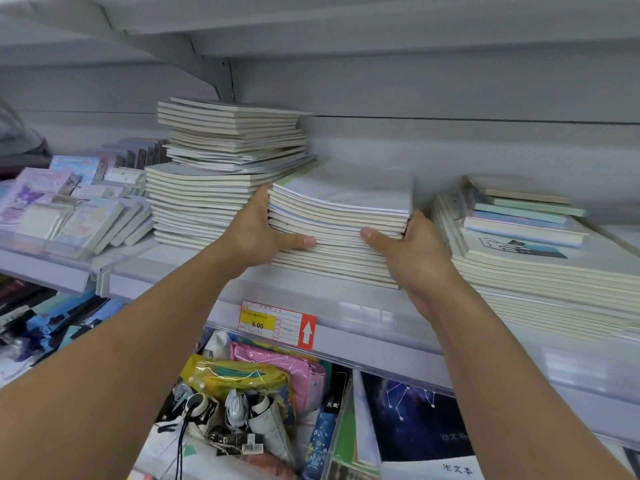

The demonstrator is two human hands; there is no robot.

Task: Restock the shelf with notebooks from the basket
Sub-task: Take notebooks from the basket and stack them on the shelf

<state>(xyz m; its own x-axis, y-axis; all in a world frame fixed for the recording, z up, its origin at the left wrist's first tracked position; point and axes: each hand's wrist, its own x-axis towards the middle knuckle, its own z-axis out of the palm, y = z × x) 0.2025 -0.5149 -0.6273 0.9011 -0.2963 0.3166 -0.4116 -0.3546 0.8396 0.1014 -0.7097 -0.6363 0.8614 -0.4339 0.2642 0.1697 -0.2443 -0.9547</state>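
A stack of thin pale notebooks (341,216) rests on the grey shelf (363,317) at the centre. My left hand (258,233) clasps its left side, thumb across the front edges. On the stack's right side my right hand (412,251) grips with the thumb pressed on the front edges. A taller, uneven pile of notebooks (221,174) stands just to the left, touching my left hand's fingers. Another pile of notebooks (540,271) lies to the right. No basket is in view.
Small packaged notebooks in a clear tray (69,216) fill the shelf's left end. A price label (277,322) hangs on the shelf's front rail. Below it lie pencil pouches (263,375) and dark starry notebooks (415,420). Another shelf board (311,26) hangs overhead.
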